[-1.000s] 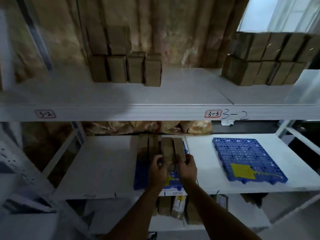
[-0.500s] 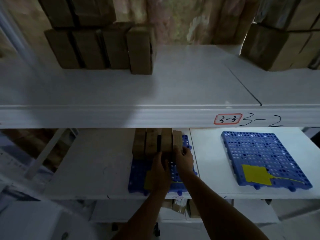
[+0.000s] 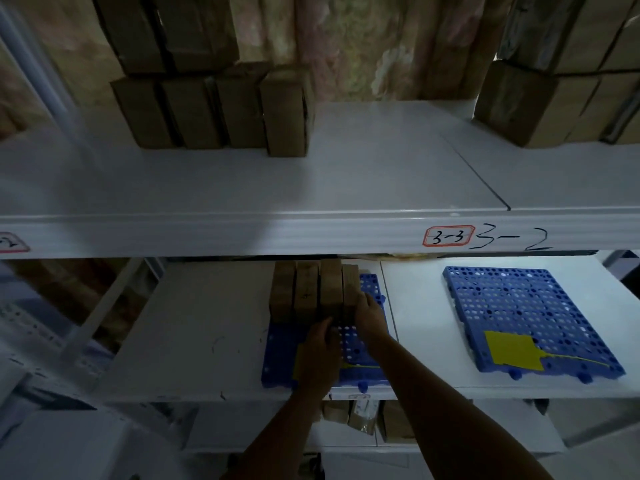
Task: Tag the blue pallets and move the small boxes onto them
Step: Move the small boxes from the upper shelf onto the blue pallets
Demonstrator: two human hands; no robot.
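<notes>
Hands reach fwd: right hand (image 3: 370, 315) grip on box (image 3: 350, 292), left hand (image 3: 320, 355) grip unclear.

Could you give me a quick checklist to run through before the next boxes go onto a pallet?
1. Four small boxes stand upright in a row at the back of the left blue pallet: ok.
2. Left pallet's yellow tag: mostly hidden under the left hand: cannot tell.
3. Right blue pallet carries a yellow tag: ok.
4. Right pallet loaded: no boxes on it: not ok.
5. Right hand free of the row: it touches the rightmost box: not ok.
6. More boxes on the upper shelf: ok.
</notes>
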